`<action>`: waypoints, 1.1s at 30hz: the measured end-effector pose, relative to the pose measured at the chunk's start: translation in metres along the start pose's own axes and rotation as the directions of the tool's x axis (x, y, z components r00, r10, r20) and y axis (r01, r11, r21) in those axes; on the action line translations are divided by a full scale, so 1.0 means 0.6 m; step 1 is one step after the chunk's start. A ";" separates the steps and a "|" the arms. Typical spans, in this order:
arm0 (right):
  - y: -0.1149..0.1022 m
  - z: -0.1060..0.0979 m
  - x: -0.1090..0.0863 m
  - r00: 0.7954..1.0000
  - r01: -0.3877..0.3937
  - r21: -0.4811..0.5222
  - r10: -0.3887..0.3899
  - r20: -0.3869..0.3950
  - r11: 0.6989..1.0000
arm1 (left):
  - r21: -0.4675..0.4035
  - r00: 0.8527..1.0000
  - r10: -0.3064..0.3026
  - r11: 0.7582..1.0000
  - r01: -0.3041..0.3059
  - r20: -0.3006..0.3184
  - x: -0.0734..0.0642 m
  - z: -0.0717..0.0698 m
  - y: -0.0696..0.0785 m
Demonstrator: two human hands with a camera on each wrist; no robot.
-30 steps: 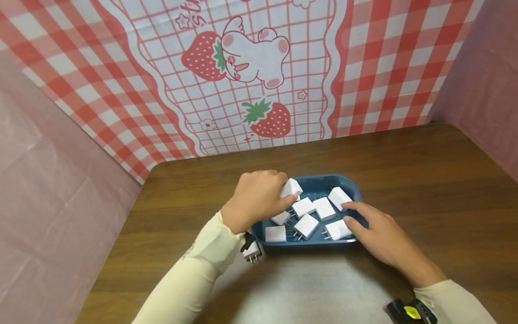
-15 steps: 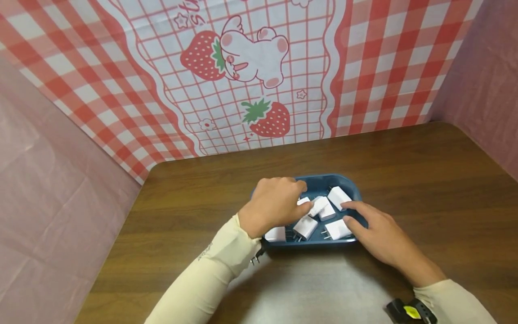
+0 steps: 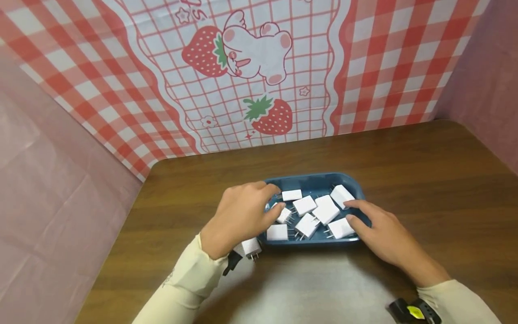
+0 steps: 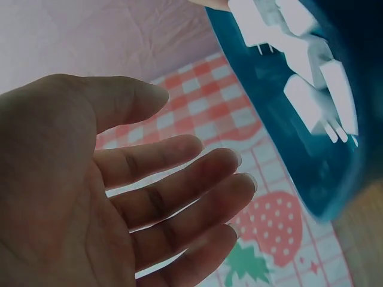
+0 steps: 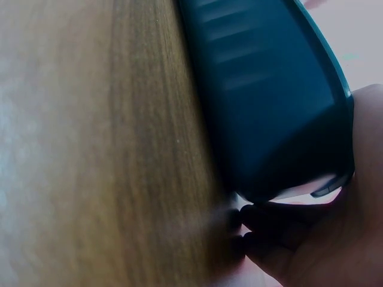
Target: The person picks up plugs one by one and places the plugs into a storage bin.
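Note:
A blue tray [image 3: 313, 179] holds several white wall chargers [image 3: 304, 205] with metal prongs. My left hand [image 3: 243, 211] hovers over the tray's left end, fingers loosely spread and holding nothing. The left wrist view shows that hand [image 4: 149, 185] beside the tray [image 4: 281, 149], its palm bare. My right hand [image 3: 380, 229] grips the tray's right end; thumb and forefinger reach over the rim by two chargers. In the right wrist view, its fingers [image 5: 269, 221] curl against the tray's end wall [image 5: 263, 107]. One charger [image 3: 325, 213] lies on top of others at mid-tray.
Outside the tray, at its front left corner, a white charger [image 3: 252, 247] lies on the wooden table [image 3: 182, 180], with another white piece partly hidden by my left wrist. A red and white checked strawberry cloth [image 3: 251, 108] hangs behind the table.
My left hand carried a charger rightward, let it go on top of the others at mid-tray, then drew back left. My right hand has kept its place on the tray.

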State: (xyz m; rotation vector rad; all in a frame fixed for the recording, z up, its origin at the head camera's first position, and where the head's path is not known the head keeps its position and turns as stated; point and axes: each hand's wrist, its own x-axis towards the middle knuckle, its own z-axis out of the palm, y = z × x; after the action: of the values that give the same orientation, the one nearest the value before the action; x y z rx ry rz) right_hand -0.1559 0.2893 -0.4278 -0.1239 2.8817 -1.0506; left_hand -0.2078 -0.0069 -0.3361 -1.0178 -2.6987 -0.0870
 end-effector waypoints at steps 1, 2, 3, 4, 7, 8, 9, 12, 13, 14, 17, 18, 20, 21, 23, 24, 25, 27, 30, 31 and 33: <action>0.001 0.000 0.000 1.000 0.000 -0.001 0.000 -0.002 1.000 | 0.002 1.000 -0.007 1.000 0.007 0.000 -0.006 -0.001 -0.004; 0.001 -0.001 -0.001 1.000 0.000 -0.001 0.000 -0.003 1.000 | 0.000 1.000 -0.015 1.000 0.015 0.000 -0.011 -0.002 -0.009; 0.002 -0.001 -0.001 1.000 0.001 -0.001 -0.001 -0.006 1.000 | 0.000 1.000 -0.022 1.000 0.022 0.001 -0.016 -0.003 -0.012; 0.003 -0.001 -0.001 1.000 0.001 0.000 -0.001 -0.007 1.000 | 0.000 1.000 -0.030 1.000 0.030 0.001 -0.021 -0.003 -0.016; 0.005 -0.001 -0.002 1.000 -0.004 0.002 0.004 -0.006 1.000 | 0.007 0.999 -0.051 0.999 0.051 0.006 -0.032 -0.003 -0.026; 0.006 -0.001 -0.002 1.000 -0.007 0.001 0.007 -0.003 1.000 | 0.007 0.998 -0.055 0.998 0.055 0.007 -0.035 -0.002 -0.029; 0.006 -0.001 -0.001 1.000 -0.010 0.001 0.010 0.001 1.000 | 0.009 0.998 -0.059 0.998 0.059 0.007 -0.038 -0.002 -0.032; 0.007 -0.001 -0.001 1.000 -0.017 0.001 0.017 0.013 1.000 | 0.006 0.998 -0.070 0.997 0.070 -0.003 -0.048 0.000 -0.040; 0.007 -0.001 0.000 1.000 -0.018 0.002 0.018 0.015 1.000 | 0.000 0.997 -0.077 0.997 0.077 -0.003 -0.051 0.000 -0.042; 0.007 -0.001 0.000 1.000 -0.018 0.002 0.018 0.016 1.000 | -0.002 0.996 -0.088 0.996 0.088 -0.001 -0.054 0.000 -0.044; 0.006 -0.002 0.000 1.000 -0.013 0.005 0.013 0.015 1.000 | -0.014 0.993 -0.119 0.993 0.119 0.004 -0.062 0.002 -0.050; 0.006 -0.002 0.000 1.000 -0.013 0.006 0.013 0.016 1.000 | -0.019 0.992 -0.127 0.992 0.128 0.008 -0.065 0.003 -0.051; 0.005 -0.002 0.000 1.000 -0.011 0.008 0.011 0.016 1.000 | -0.024 0.990 -0.140 0.990 0.140 0.008 -0.070 0.006 -0.055; 0.005 -0.002 0.001 1.000 -0.012 0.009 0.011 0.019 1.000 | -0.027 0.990 -0.141 0.990 0.141 0.005 -0.073 0.008 -0.057; 0.004 -0.001 0.001 1.000 -0.012 0.011 0.012 0.022 1.000 | -0.035 0.989 -0.145 0.989 0.145 0.002 -0.078 0.010 -0.060; 0.004 -0.001 0.002 1.000 -0.011 0.011 0.011 0.022 1.000 | -0.035 0.989 -0.148 0.988 0.148 0.000 -0.080 0.011 -0.062; 0.003 -0.001 0.002 1.000 -0.013 0.012 0.013 0.024 1.000 | -0.037 0.989 -0.151 0.988 0.151 0.001 -0.082 0.012 -0.064; 0.002 0.000 0.003 1.000 -0.011 0.011 0.010 0.023 1.000 | -0.038 0.988 -0.157 0.987 0.157 0.002 -0.086 0.014 -0.066; 0.001 0.000 0.004 1.000 -0.006 0.007 0.006 0.020 1.000 | -0.045 0.985 -0.171 0.984 0.171 0.007 -0.092 0.017 -0.070; 0.001 0.000 0.004 1.000 -0.005 0.005 0.005 0.020 1.000 | -0.046 0.984 -0.176 0.983 0.176 0.009 -0.094 0.018 -0.071; 0.000 0.001 0.004 1.000 -0.003 0.004 0.002 0.021 1.000 | -0.048 0.983 -0.185 0.981 0.186 0.016 -0.098 0.021 -0.072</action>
State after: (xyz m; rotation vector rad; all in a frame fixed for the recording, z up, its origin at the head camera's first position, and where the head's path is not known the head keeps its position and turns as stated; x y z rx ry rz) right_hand -0.1583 0.2888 -0.4284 -0.1301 2.8606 -1.0479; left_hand -0.1963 -0.0757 -0.3618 -0.7792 -2.8089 -0.1837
